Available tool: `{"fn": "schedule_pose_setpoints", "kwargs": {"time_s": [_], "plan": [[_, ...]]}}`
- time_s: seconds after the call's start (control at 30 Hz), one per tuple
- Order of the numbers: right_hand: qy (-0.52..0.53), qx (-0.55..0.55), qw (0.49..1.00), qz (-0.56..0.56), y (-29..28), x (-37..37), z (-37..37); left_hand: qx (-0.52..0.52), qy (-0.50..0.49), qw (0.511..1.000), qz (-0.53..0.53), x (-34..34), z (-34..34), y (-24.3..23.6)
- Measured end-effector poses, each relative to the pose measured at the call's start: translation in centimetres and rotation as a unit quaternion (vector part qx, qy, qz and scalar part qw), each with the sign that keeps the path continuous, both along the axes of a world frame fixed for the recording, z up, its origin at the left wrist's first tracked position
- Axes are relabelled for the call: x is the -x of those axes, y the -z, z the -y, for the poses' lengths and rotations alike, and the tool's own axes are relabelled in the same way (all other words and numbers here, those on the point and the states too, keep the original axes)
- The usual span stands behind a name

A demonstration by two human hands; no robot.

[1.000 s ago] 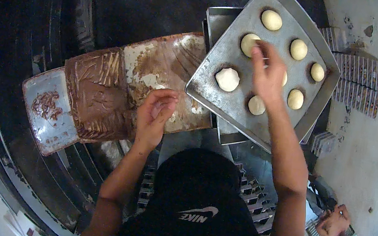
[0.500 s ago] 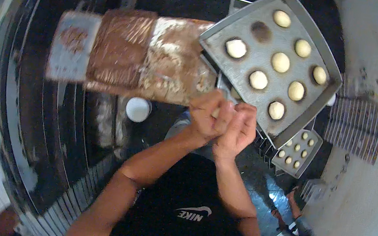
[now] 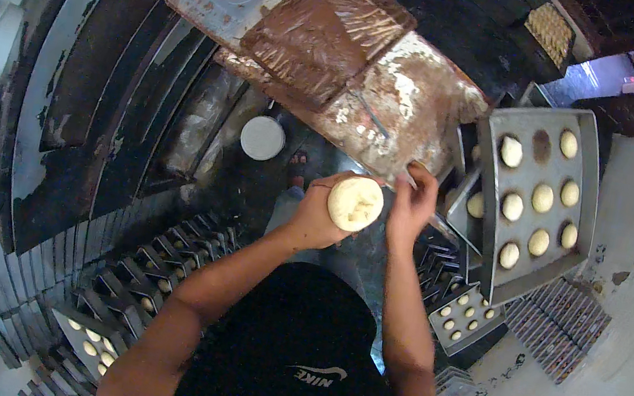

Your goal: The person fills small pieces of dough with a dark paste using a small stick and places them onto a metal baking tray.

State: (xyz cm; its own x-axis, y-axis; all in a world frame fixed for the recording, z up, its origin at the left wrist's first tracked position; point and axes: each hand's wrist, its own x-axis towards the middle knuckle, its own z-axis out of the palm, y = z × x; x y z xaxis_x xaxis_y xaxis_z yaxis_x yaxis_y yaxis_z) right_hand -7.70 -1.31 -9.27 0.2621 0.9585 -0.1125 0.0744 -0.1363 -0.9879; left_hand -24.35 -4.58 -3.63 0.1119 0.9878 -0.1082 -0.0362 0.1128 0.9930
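A round, flattened piece of pale dough (image 3: 355, 203) with a dented, uneven top rests in my left hand (image 3: 321, 214), whose fingers wrap around it from below. Just to its right, apart from the dough, is my right hand (image 3: 413, 205), by the table's near edge. Its fingers are bent and loosely apart, slightly blurred, with nothing visible in them. Beyond both hands stands a table (image 3: 441, 97) smeared with flour and brown paste. A thin spatula-like tool (image 3: 371, 115) lies on it, beside a wide slab of brown, chocolate-like paste (image 3: 318, 36).
At the right, a deep metal tray (image 3: 498, 218) holds several dough balls, above other trays. A smaller tray of dough balls (image 3: 468, 342) sits lower. Racked trays (image 3: 149, 263) stand at lower left. A white round tub (image 3: 262, 138) is below the table's left side.
My hands were together over the dough; now they are apart, the dough staying in my left hand. My view has turned, so the table and trays appear rotated and the tray sits farther right.
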Motion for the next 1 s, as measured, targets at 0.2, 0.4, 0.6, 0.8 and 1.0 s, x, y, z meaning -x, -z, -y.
{"fn": "schedule_pose_setpoints", "kwargs": {"time_s": [0.2, 0.4, 0.6, 0.8, 1.0], "plan": [[-0.107, -0.125, 0.895, 0.415, 14.9, 4.2, -11.6, 0.018, -0.035, 0.989, -0.146, 12.2, -4.2, 3.4], [-0.212, -0.085, 0.859, 0.458, 9.6, 8.1, -13.1, 0.133, -0.065, 0.971, -0.188, 24.1, -5.4, 7.8], [-0.453, -0.025, 0.598, 0.661, 3.4, 12.4, -23.7, 0.088, -0.088, 0.989, -0.079, 27.5, -10.5, 7.0], [-0.578, 0.099, 0.490, 0.645, 5.1, 15.4, -23.2, 0.107, -0.109, 0.987, -0.041, 27.7, -9.6, 6.9], [-0.439, 0.082, 0.845, 0.293, 6.6, 17.8, -19.7, 0.011, -0.196, 0.974, -0.110, 27.2, -9.8, 9.5]]}}
